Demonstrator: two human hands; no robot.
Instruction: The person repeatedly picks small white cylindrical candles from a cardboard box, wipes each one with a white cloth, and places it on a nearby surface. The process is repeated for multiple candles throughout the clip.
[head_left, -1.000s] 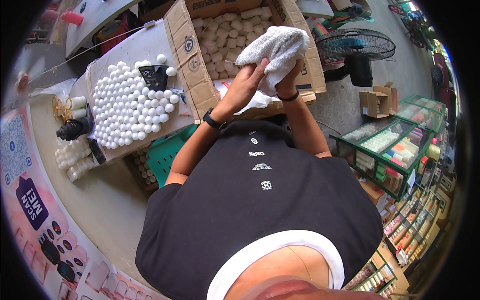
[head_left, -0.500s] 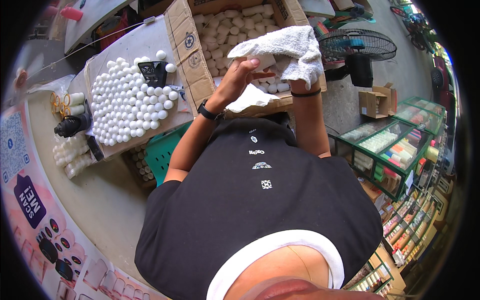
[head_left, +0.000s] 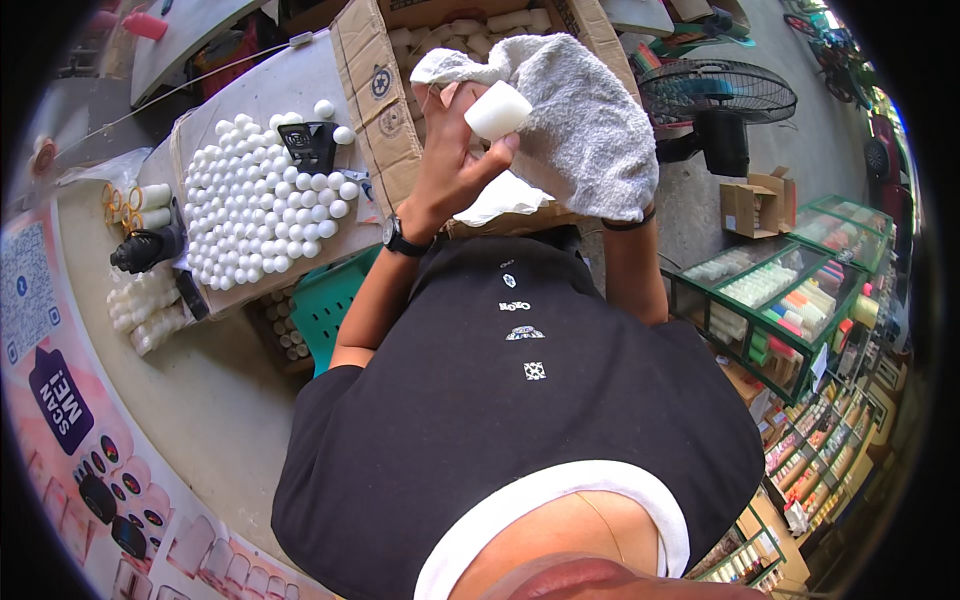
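My left hand [head_left: 450, 165] pinches a short white cylinder-shaped candle [head_left: 498, 110] between thumb and fingers, tilted, above an open cardboard box [head_left: 385, 120]. A white terry towel [head_left: 590, 130] is held by my right hand, which it covers completely; only the wrist with a dark band and the forearm [head_left: 637, 275] show. Part of the towel reaches behind the candle and over the fingertips of my left hand. Inside the box lie many similar white candles [head_left: 475, 38], now mostly hidden by the towel. White sheeting [head_left: 505, 198] lies at the box's near edge.
Many round-topped white pieces [head_left: 265, 200] stand close together on a table at the left, with a black holder [head_left: 308, 148] among them. A green plastic seat [head_left: 330, 310] is below. On the right are a black fan [head_left: 718, 100], a small carton [head_left: 755, 208] and green-framed display cases [head_left: 760, 290].
My left hand has turned and lifted, bringing the candle into plain view. The towel has spread wider and lower over my right hand and wrist, covering more of the box.
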